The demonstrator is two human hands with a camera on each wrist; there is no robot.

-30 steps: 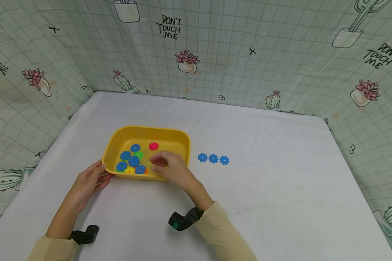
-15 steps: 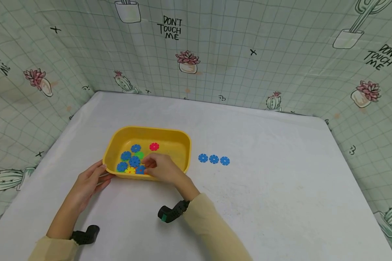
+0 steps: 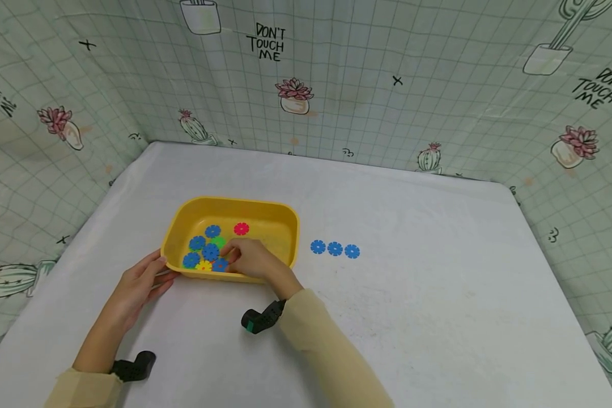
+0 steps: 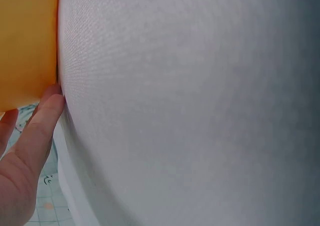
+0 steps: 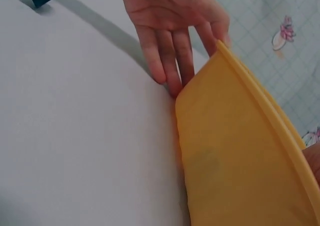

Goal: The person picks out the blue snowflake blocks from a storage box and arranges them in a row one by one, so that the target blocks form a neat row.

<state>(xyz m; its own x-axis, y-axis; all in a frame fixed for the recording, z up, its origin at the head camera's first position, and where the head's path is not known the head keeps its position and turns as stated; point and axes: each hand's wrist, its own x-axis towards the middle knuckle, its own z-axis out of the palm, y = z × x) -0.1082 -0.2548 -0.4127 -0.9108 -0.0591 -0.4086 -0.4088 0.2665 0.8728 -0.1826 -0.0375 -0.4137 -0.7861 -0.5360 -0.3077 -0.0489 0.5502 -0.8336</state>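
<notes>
A yellow plastic tray (image 3: 277, 211) stands left of centre on the table. Inside it lie several flower-shaped interlocking discs: mostly blue, such as a blue disc (image 3: 197, 243), plus a yellow disc (image 3: 203, 266), a green disc (image 3: 218, 242) and a red disc (image 3: 241, 229). My left hand (image 3: 139, 286) holds the tray's near left corner, thumb at the rim and fingers against the outer wall. My right hand (image 3: 252, 260) reaches over the near rim into the tray, fingers bent down beside the near blue disc (image 3: 220, 264). Its fingertips are partly hidden, and I cannot tell whether they grip a disc.
Right of the tray, three blue discs (image 3: 335, 249) lie in a row on the white cloth. A patterned curtain (image 3: 347, 102) hangs behind and at both sides of the table (image 3: 438, 272). Each wrist wears a black camera mount, like the left mount (image 3: 134, 367).
My right hand has moved left and down inside the tray, up to the near discs. My left hand stays on the corner, and the row of three discs is unchanged.
</notes>
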